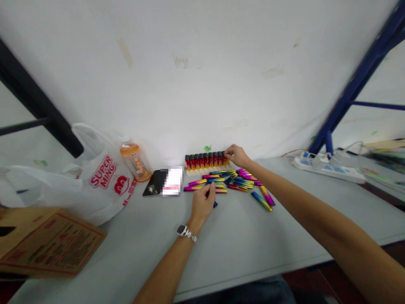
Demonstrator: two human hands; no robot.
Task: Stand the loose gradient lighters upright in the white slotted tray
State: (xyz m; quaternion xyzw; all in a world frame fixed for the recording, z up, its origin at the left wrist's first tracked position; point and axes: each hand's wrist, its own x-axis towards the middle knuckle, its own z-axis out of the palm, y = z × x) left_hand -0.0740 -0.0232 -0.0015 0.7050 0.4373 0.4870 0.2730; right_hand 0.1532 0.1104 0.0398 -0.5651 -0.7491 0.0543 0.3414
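Note:
A row of upright lighters [205, 161], red and yellow with black tops, stands in a pale tray [195, 172] against the wall. At the row's right end my right hand [236, 155] is closed, its fingertips pinching the last lighter. In front of the tray lie several loose, shiny two-tone lighters [262, 201] in pink, yellow, blue and green. Among the left ones, my left hand [202, 202] is curled closed. A dark blue end [215, 204] pokes out beside its palm, seemingly of a lighter held there; the fingers hide most of it.
Left of the tray lie a black flat case [155, 182] and a blurred-out white card [172, 181]. Farther left are an orange drink bottle [136, 162], a white plastic bag [107, 185] and a cardboard box [53, 240]. A power strip [329, 169] with cables lies at right.

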